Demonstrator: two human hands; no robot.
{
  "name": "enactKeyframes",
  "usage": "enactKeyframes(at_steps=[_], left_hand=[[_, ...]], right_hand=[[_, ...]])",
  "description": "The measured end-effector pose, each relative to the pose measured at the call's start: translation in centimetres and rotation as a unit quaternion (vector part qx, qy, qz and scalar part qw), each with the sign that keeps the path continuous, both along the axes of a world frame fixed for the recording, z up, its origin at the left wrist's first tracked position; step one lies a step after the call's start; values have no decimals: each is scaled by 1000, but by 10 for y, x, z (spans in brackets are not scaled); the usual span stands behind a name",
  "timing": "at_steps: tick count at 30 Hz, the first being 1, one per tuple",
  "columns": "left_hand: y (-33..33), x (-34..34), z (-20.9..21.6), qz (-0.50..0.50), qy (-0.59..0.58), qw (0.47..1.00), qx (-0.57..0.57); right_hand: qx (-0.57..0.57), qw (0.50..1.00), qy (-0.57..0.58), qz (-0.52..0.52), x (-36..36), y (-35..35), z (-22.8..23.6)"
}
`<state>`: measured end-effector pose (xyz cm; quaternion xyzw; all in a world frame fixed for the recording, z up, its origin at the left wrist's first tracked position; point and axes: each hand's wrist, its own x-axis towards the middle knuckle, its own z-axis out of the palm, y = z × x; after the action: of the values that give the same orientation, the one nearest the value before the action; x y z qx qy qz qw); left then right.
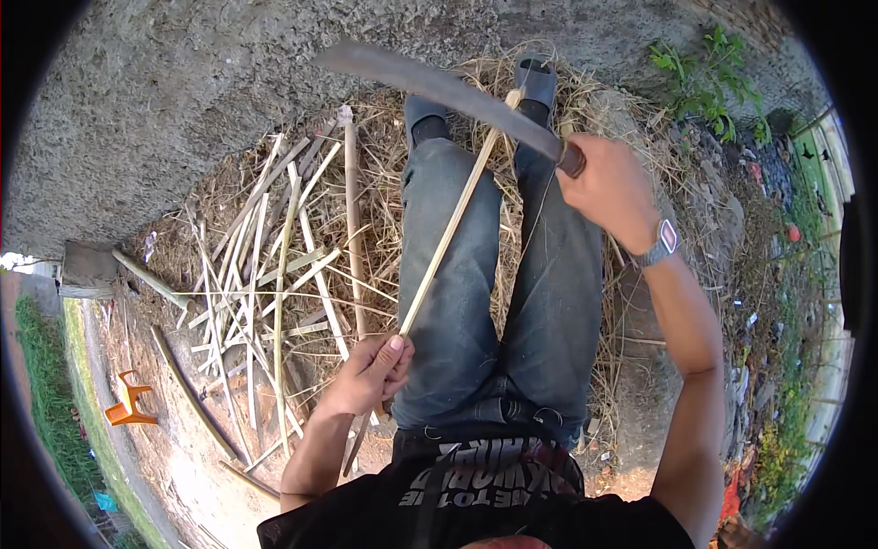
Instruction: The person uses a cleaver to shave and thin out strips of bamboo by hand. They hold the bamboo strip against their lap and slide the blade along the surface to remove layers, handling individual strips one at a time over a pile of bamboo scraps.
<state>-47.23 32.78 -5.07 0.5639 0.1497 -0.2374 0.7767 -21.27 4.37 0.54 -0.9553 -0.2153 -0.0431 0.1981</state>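
My left hand [372, 373] is closed around the near end of a long, pale split bamboo strip [455, 222]. The strip slants up and away over my left thigh, and its far end lies near my right foot. In my right hand [611, 188] is the dark handle of a machete [441, 89]. Its long, slightly curved blade points to the far left and passes over the strip near the strip's far end. Whether blade and strip touch, I cannot tell. My legs, in jeans [450, 247], stretch out beneath the strip.
Many split bamboo strips [265, 265] lie in a loose pile to my left, beside a thicker pole [353, 220]. Straw and shavings [375, 146] cover the ground around my feet. A rough concrete wall [183, 119] stands ahead. An orange plastic chair [131, 401] is at far left; a leafy plant [718, 82] grows at far right.
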Motion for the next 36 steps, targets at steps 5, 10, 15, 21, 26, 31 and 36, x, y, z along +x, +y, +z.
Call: enactKeyframes(at_steps=[5, 10, 15, 21, 26, 31, 36], left_hand=[[-7, 7, -8, 0, -19, 1000, 16], [5, -14, -6, 0, -27, 999, -40], [2, -19, -10, -5, 36, 998, -42], [6, 2, -17, -30, 73, 985, -153], [4, 18, -17, -65, 133, 950, -274], [3, 1, -16, -57, 76, 975, -201], [-10, 13, -3, -14, 98, 981, -169]], right_hand=[[-23, 1000, 4, 20, -18, 6, 8], [11, 999, 19, -46, 39, -16, 15], [35, 977, -191, -83, 105, -88, -20], [82, 996, 8, 22, 14, -34, 17], [-6, 993, 90, 77, -29, 4, 7], [-46, 996, 18, 77, -10, -5, 13], [-41, 998, 10, 36, -3, 1, 20]])
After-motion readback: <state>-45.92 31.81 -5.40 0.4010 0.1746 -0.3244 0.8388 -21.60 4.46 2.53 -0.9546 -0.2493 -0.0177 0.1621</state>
